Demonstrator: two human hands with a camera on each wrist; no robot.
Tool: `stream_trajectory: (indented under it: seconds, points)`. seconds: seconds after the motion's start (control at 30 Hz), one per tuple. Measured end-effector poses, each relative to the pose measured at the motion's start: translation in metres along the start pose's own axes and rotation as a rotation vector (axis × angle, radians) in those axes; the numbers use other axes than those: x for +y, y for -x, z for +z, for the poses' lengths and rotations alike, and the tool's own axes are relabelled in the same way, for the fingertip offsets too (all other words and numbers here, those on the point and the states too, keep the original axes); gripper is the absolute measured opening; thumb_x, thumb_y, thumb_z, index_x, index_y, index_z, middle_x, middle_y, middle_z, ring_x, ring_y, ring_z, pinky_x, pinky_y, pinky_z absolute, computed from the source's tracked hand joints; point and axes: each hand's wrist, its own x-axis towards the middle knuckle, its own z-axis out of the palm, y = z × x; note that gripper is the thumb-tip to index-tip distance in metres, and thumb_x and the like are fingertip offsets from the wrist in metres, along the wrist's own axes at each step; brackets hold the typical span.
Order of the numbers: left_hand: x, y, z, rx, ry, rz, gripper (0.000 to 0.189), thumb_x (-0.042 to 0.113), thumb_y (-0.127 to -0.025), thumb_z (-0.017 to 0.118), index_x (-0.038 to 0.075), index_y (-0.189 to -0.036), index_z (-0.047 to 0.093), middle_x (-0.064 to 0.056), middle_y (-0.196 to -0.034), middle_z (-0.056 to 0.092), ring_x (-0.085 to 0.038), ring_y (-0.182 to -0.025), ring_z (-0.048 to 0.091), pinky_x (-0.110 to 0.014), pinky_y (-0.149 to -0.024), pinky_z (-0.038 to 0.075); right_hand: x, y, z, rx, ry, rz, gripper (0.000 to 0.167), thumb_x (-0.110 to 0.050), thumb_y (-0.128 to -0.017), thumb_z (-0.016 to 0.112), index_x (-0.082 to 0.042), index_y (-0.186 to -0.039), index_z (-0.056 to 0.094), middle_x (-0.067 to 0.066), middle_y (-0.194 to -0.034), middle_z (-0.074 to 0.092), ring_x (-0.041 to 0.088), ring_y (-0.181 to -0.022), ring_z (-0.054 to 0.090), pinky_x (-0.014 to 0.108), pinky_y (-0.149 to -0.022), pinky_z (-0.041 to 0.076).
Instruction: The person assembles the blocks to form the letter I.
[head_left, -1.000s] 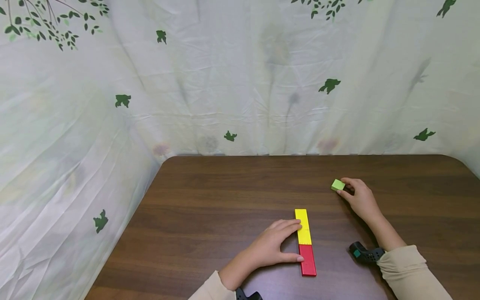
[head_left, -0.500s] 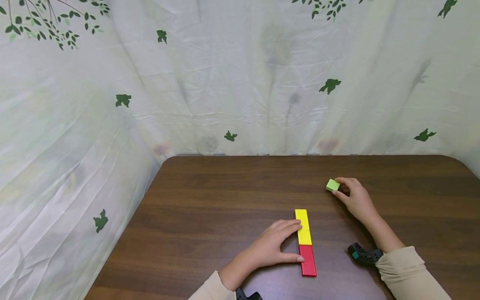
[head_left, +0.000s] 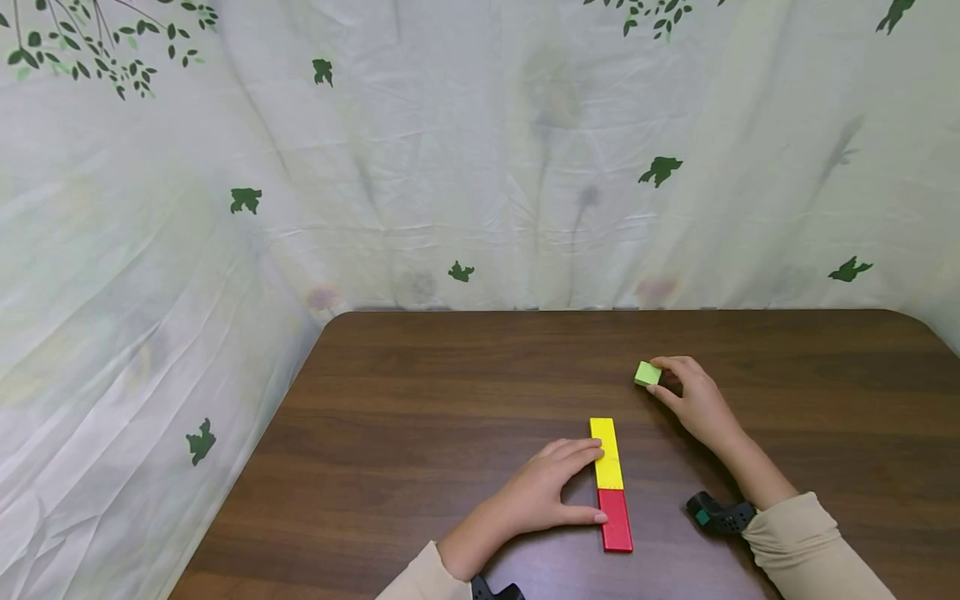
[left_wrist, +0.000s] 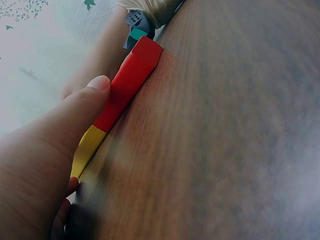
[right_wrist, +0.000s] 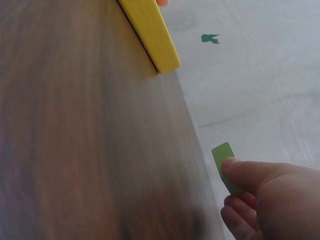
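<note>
On the brown table a yellow block (head_left: 609, 468) and a red block (head_left: 618, 533) lie flat, end to end in one line. My left hand (head_left: 531, 493) rests along their left side, the fingertips touching the yellow block and the thumb touching the red block (left_wrist: 131, 75). Farther back on the right, my right hand (head_left: 703, 407) pinches a small light green block (head_left: 647, 373) between thumb and fingers. In the right wrist view the green block (right_wrist: 221, 154) appears apart from the yellow block's (right_wrist: 150, 30) far end. Whether it touches the table I cannot tell.
The brown wooden table (head_left: 420, 367) ends at a rounded far edge. A pale curtain (head_left: 495, 167) with green bird and leaf prints hangs behind it and along the left. Dark wrist devices (head_left: 720, 515) sit by both sleeves.
My right hand has moved left with the green block, closer to the line of the yellow block. My left hand and the yellow and red blocks have stayed in place.
</note>
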Motion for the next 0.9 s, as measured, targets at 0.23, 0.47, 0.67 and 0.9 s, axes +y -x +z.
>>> stream_trajectory:
  seconds: [0.23, 0.47, 0.67, 0.9]
  points:
    - [0.0, 0.0, 0.001, -0.001, 0.003, -0.004, 0.071, 0.056, -0.078, 0.058, 0.017, -0.135, 0.041, 0.008, -0.14, 0.033, -0.012, -0.124, 0.032, -0.028, -0.101, 0.027, -0.007, -0.002, 0.007, -0.027, -0.007, -0.013, 0.039, -0.006, -0.08, 0.066, 0.002, -0.116, 0.053, 0.019, -0.112, 0.048, 0.031, -0.093, 0.05, 0.047, -0.078, 0.045]
    - [0.0, 0.0, 0.0, -0.016, 0.005, -0.014, 0.071, 0.058, -0.078, 0.056, 0.018, -0.135, 0.04, 0.008, -0.14, 0.032, -0.013, -0.124, 0.031, -0.03, -0.101, 0.027, -0.012, -0.002, 0.014, -0.048, -0.017, -0.043, 0.039, -0.007, -0.08, 0.067, 0.001, -0.116, 0.054, 0.018, -0.111, 0.049, 0.031, -0.093, 0.051, 0.047, -0.078, 0.045]
    - [0.0, 0.001, 0.0, -0.008, 0.008, -0.008, 0.071, 0.056, -0.078, 0.057, 0.017, -0.135, 0.041, 0.008, -0.14, 0.032, -0.013, -0.124, 0.031, -0.029, -0.101, 0.028, -0.016, -0.003, 0.018, -0.062, -0.019, -0.05, 0.039, -0.008, -0.08, 0.068, 0.0, -0.116, 0.054, 0.017, -0.112, 0.049, 0.029, -0.092, 0.051, 0.045, -0.078, 0.046]
    - [0.0, 0.0, 0.0, 0.002, -0.001, 0.004, 0.071, 0.055, -0.078, 0.059, 0.016, -0.135, 0.041, 0.007, -0.14, 0.033, -0.013, -0.124, 0.032, -0.028, -0.101, 0.027, -0.02, -0.004, 0.024, -0.077, -0.053, -0.075, 0.039, -0.007, -0.079, 0.068, 0.0, -0.115, 0.056, 0.016, -0.111, 0.051, 0.028, -0.093, 0.053, 0.044, -0.079, 0.046]
